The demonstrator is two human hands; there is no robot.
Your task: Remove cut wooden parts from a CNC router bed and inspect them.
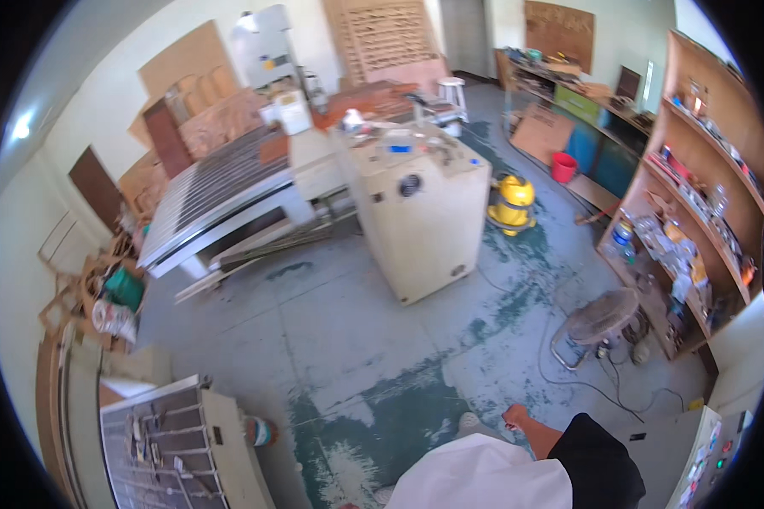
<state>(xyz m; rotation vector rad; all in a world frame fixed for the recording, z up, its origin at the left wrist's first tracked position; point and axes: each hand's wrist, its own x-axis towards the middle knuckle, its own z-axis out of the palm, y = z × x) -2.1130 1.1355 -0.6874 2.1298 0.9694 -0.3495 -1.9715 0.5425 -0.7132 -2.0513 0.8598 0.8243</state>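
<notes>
My right hand (519, 418) shows at the bottom of the view, at the end of a bare forearm that comes out of a black sleeve (598, 462). It hangs low over the grey and green floor (382, 339) and touches nothing I can see. It is small in the picture, so its fingers are hard to read. A white garment (480, 475) on my body fills the lower edge beside it. My left hand is not in view.
A cream box-shaped machine cabinet (420, 216) stands mid-floor, with a slatted metal work table (216, 191) to its left. A yellow vacuum (513, 204), a floor fan (601, 321) with cables, wooden shelves (696, 212) on the right and a control panel (705, 462) surround me.
</notes>
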